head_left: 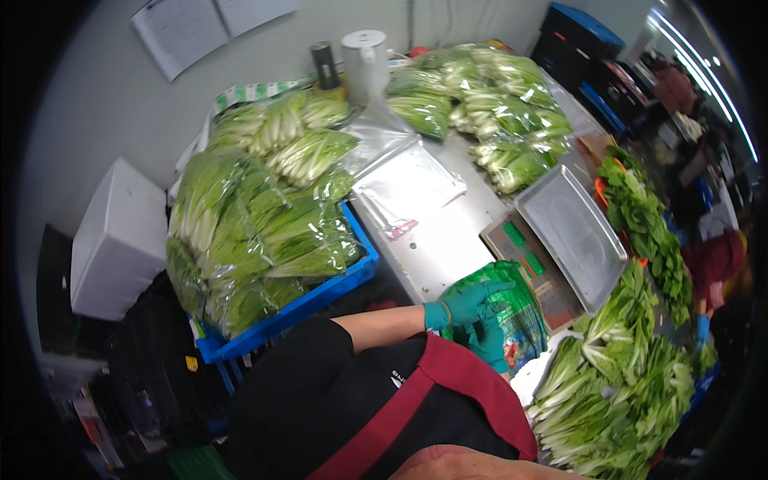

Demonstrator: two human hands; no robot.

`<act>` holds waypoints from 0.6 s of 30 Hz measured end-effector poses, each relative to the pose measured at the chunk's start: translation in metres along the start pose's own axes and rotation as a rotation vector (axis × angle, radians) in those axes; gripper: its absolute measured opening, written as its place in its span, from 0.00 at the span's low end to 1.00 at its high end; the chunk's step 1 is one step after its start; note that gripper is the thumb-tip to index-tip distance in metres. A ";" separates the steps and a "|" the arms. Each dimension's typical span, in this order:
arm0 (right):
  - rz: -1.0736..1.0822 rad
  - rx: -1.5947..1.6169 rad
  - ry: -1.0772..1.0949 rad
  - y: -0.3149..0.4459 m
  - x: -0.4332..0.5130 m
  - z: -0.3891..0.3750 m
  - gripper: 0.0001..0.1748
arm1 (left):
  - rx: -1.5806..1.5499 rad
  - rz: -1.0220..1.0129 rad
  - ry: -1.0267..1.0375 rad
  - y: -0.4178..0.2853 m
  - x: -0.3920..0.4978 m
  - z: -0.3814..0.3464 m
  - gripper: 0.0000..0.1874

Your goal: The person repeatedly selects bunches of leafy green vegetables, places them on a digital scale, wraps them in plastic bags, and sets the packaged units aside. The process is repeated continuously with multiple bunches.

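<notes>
Both of my hands wear green rubber gloves and are close together over a green printed plastic bag at the table's near edge. My left hand lies across the bag, its forefinger stretched out towards the scale. Just below it, my right hand is bent in against the bag, its fingers close to the left hand. Whether either hand pinches the plastic is hidden. Right behind the bag stands a weighing scale with green and red lit displays and a metal tray on top.
Loose leafy greens are heaped at the right. A blue crate at left is piled with bagged greens. More bagged greens cover the steel table's far end, beyond clear plastic bags. A white kettle stands by the wall.
</notes>
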State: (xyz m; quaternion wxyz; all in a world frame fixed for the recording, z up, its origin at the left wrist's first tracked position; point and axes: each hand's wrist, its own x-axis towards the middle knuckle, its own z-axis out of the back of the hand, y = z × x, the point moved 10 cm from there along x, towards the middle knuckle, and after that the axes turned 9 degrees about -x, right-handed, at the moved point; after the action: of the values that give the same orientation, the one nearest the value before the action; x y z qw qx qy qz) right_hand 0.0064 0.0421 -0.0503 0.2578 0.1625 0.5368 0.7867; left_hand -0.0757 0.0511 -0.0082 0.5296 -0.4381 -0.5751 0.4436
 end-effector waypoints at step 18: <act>-0.516 -0.839 -1.048 0.007 -0.226 0.173 0.32 | 1.172 -0.018 0.269 0.032 -0.010 0.070 0.39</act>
State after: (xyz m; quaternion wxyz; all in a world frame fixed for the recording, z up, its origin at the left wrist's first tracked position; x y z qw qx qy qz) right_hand 0.2810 0.0407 0.0247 0.6999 0.2739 0.0161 0.6594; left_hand -0.1439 0.0454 -0.0452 0.7547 -0.1205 -0.1663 0.6231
